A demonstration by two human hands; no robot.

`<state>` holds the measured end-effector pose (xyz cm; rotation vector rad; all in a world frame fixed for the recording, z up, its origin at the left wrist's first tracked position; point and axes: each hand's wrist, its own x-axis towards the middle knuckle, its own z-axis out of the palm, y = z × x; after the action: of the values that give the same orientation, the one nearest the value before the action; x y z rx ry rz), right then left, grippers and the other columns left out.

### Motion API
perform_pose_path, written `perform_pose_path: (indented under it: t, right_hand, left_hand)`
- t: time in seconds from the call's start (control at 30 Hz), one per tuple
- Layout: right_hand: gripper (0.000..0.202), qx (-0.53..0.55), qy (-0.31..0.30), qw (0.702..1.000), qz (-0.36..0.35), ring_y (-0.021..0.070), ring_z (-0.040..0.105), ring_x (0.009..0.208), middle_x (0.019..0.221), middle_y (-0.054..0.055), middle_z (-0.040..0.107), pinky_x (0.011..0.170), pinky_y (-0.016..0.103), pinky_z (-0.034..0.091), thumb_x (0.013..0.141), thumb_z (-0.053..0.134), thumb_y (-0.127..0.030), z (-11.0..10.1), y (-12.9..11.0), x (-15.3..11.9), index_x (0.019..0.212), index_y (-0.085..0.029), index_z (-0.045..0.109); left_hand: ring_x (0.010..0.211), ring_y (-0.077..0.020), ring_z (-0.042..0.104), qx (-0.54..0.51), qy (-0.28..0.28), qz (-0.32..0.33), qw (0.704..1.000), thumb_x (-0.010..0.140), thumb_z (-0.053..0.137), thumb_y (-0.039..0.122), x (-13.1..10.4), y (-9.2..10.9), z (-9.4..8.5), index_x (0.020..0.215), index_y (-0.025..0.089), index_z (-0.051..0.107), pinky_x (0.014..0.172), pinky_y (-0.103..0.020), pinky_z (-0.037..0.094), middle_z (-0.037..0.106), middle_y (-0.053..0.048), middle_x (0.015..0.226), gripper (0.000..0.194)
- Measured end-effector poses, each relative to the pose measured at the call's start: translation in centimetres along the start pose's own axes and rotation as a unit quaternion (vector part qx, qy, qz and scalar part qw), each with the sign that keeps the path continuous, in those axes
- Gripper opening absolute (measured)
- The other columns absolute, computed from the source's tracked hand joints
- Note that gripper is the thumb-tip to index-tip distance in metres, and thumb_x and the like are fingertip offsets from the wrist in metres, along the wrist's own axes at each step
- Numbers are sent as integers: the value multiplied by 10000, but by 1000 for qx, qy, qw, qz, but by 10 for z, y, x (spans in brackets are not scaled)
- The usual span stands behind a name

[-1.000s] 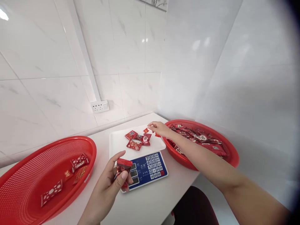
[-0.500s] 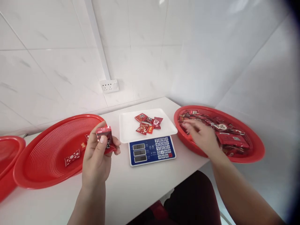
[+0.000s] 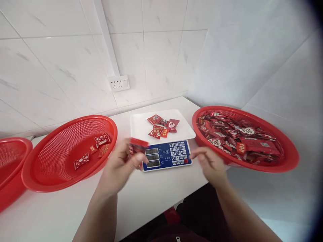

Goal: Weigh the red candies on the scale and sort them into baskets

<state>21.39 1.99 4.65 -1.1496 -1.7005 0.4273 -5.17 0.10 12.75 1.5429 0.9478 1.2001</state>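
Note:
My left hand (image 3: 123,164) is closed around a few shiny red wrapped snack packets (image 3: 138,144), in front of the scale's left side. The hand is blurred and hides part of them. My right hand (image 3: 210,164) is by the right edge of the blue scale keypad (image 3: 176,156), fingers loosely bent and apart, with nothing visible in them. Several red packets (image 3: 157,131) lie grouped on the white weighing tray (image 3: 138,117). Beside my right hand stands a red basket (image 3: 285,164) heaped with red packets (image 3: 222,129).
To the left is a red perforated basket (image 3: 45,161) with several small packets (image 3: 81,161) in it. Another red basket (image 3: 10,171) is cut off at the left edge. A wall socket (image 3: 119,83) is above the white table (image 3: 151,198).
My right hand has come out of the right basket, moving left and down toward the scale. My left hand has moved right with its packets, toward the scale display. The view has tilted slightly.

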Motion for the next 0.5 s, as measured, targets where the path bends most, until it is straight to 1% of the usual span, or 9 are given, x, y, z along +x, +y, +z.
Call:
perform_pose_path:
  t: [0.03,0.1,0.13,0.17,0.2,0.27,0.33,0.4,0.5]
  right_hand:
    - [371,62,-93,994,-5,157,589,670,697,28,622,628,269,469,873,360,-508,10,-7,-6,846,-216,587]
    - [499,152,-252,956,-7,162,573,681,736,45,612,634,277,466,832,323,-618,28,-18,-17,851,-195,588]
    - [555,185,-307,934,-2,167,563,692,750,54,604,641,282,464,808,312,-659,37,-21,-22,830,-180,590]
    - [596,216,-344,914,9,167,552,687,739,57,593,637,282,461,794,295,-684,45,-23,-26,785,-165,589]
    - [621,242,-366,898,25,162,538,663,703,52,577,618,274,455,790,278,-694,51,-24,-31,726,-157,581]
    - [634,281,-378,881,53,145,507,603,632,35,538,574,256,436,797,255,-692,60,-21,-39,639,-155,553]
    - [598,297,-366,879,70,141,489,590,626,29,531,578,259,428,799,296,-677,65,-16,-45,630,-160,546]
    - [550,306,-355,880,82,151,499,622,661,36,545,606,270,429,805,343,-648,68,-9,-50,654,-162,554]
    - [543,308,-340,880,123,152,498,615,616,32,521,601,268,411,858,295,-580,75,-1,-55,598,-163,524]
  left_hand:
    - [622,-146,564,70,-85,-35,993,806,576,325,-1,-1,4,1079,257,556,546,-233,443,628,-9,756,281]
    - [652,-177,576,198,-237,-78,948,794,582,358,-2,-3,15,1268,289,430,562,-251,428,637,-12,773,502]
    - [651,-186,579,242,-290,-86,922,794,575,382,-2,-4,21,1330,303,341,565,-254,418,642,-6,767,590]
    - [642,-188,581,272,-326,-88,901,802,557,403,-1,-6,26,1362,311,271,570,-253,410,647,3,752,635]
    - [640,-187,584,291,-348,-89,887,813,533,422,0,-8,30,1372,313,238,575,-249,405,651,10,741,641]
    - [654,-187,590,313,-374,-94,868,817,506,465,5,-12,36,1369,305,236,582,-241,402,657,7,745,635]
    - [659,-185,594,320,-397,-100,854,793,512,515,10,-16,38,1361,298,260,578,-233,402,654,2,737,658]
    - [654,-182,598,316,-411,-108,849,777,508,551,12,-21,39,1360,294,269,568,-228,405,644,5,704,681]
    - [724,-208,621,331,-392,-119,850,785,488,555,10,-31,40,1374,296,237,597,-244,419,667,-9,734,691]
